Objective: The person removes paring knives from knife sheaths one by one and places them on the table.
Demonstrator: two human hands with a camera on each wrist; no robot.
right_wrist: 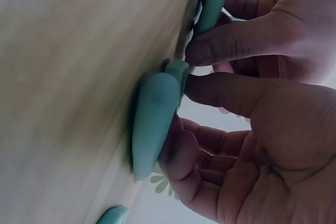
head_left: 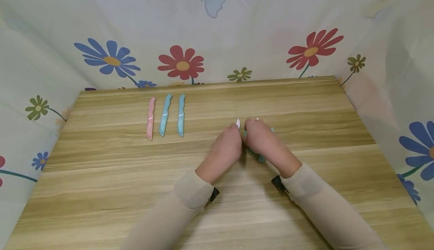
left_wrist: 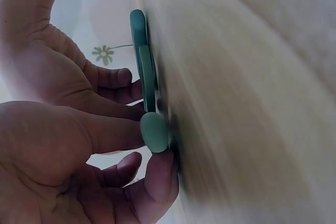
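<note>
In the head view my left hand (head_left: 225,146) pinches a small knife, its bare blade (head_left: 238,123) pointing away. The rounded end of its green handle (left_wrist: 154,132) shows in the left wrist view between thumb and fingers. My right hand (head_left: 266,137) is close beside it, thumb and fingers pinching a light green piece (right_wrist: 178,70); I cannot tell what kind it is. A teal handle (right_wrist: 155,124) lies low over the table by the right fingers. Another teal end (right_wrist: 113,215) shows farther down. A pale tip (head_left: 257,118) pokes out beyond the right hand.
Three knives in sheaths lie in a row to the left on the wooden table (head_left: 135,189): a pink one (head_left: 150,118), a blue one (head_left: 165,115) and a second blue one (head_left: 181,115). Flower-printed cloth (head_left: 254,27) encloses the table's back and sides.
</note>
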